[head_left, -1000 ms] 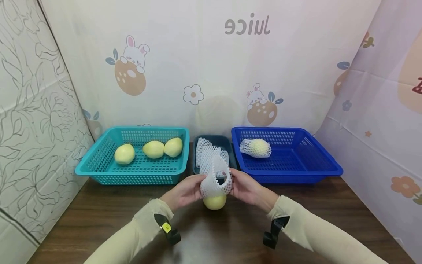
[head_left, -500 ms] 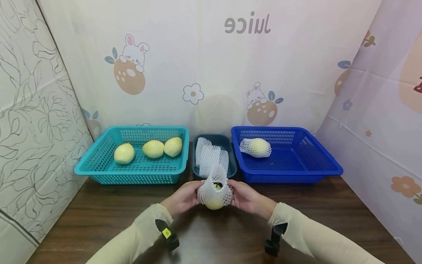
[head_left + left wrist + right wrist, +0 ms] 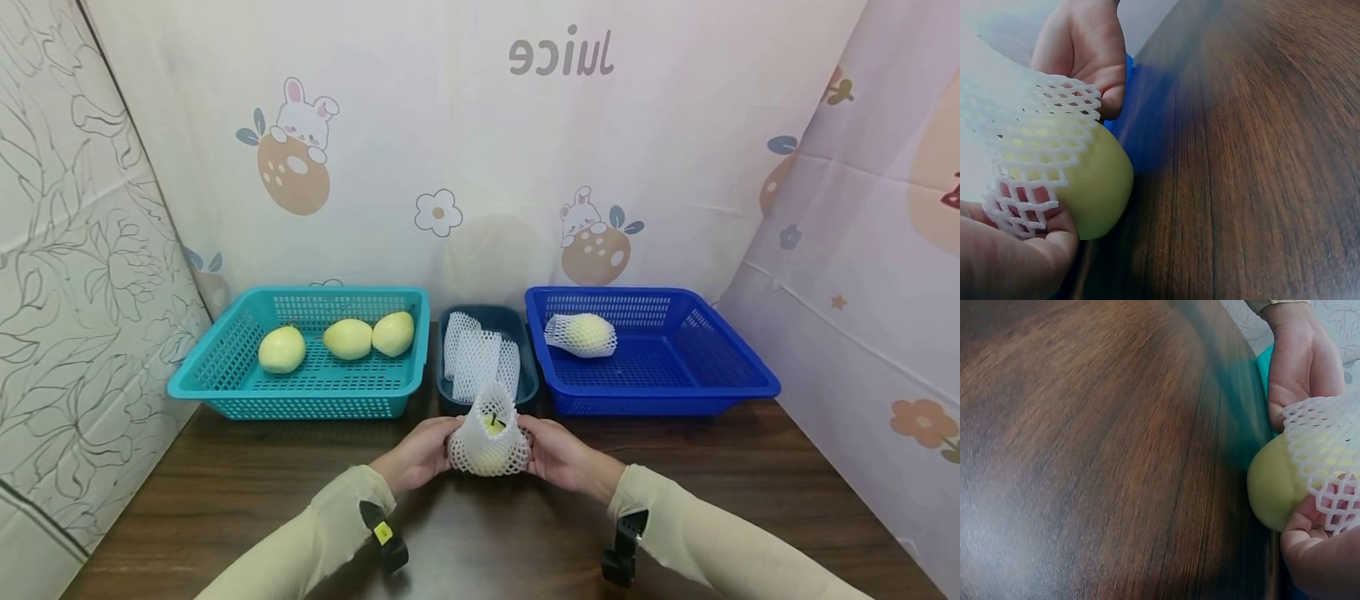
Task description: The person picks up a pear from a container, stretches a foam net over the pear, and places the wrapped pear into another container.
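Pear [image 3: 1109, 187]: stood stem-up between both hands, just in front of the small tray; upper part covered by mesh, base left bare in the wrist views; contact with the table cannot be told.
Foam net [image 3: 471, 443]: wrapped around the pear, stem seen in its upper mouth; lower edge stretched wide at both sides, base not yet enclosed.
Left hand [image 3: 418, 452]: net edge held in a narrow grip, thumb and fingers pinched.
Right hand [image 3: 558, 452]: matching grip, net edge pinched on the opposite side.
Sleeving advice: both sides best eased down evenly, edge kept spread past the widest girth; stem best kept centred.
Likely trouble: strands could be torn by a hard tug; the pear could be tipped by one-sided pull.
Table [image 3: 487, 533]: dark wood grain.
Small tray [image 3: 530, 379]: spare nets [image 3: 477, 365] held.
Teal basket [image 3: 300, 406]: three bare pears [image 3: 349, 339] held.
Blue basket [image 3: 667, 392]: one netted pear [image 3: 588, 336] held, usable as a coverage guide.
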Motion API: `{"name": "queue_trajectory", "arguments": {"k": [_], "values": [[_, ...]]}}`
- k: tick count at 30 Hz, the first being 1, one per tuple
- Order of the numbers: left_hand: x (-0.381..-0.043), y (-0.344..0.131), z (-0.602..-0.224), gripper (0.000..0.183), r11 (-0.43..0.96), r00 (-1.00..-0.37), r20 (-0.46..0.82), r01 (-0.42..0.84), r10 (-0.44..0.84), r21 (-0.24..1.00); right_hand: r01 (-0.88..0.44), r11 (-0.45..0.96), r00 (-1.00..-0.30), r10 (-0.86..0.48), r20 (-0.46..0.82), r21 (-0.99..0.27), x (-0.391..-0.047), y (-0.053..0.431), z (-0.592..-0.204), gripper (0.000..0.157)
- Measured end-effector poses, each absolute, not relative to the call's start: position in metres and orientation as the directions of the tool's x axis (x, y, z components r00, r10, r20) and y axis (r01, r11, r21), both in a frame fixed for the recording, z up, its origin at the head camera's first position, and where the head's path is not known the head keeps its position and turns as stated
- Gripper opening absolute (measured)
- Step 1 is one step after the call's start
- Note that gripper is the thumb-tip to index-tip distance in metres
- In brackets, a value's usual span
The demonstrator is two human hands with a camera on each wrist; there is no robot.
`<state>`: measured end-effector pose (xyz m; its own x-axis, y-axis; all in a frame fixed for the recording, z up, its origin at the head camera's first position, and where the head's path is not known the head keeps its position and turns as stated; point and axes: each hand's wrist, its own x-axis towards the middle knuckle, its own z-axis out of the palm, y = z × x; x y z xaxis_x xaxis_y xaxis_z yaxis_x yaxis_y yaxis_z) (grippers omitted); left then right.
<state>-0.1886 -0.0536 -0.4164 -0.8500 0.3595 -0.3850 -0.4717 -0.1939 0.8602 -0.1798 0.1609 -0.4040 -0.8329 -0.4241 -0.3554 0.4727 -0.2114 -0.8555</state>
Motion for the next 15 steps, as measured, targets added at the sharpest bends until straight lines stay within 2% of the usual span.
{"name": "queue_trajectory", "arguments": {"k": [9, 15], "values": [[-0.189, -0.052, -0.420, 0.039, -0.122, -0.858, -0.392, -0.451, 0.333, 0.884, 0.451, -0.197, -0.849, -0.398, -0.349, -0.871, -0.184, 0.161, -0.414, 0.023], [-0.191, -0.052, -0.429, 0.033, -0.057, -0.875, -0.384, -0.417, 0.293, 0.907, 0.416, -0.182, -0.862, -0.391, -0.322, -0.891, -0.184, 0.160, -0.426, 0.020]]}}
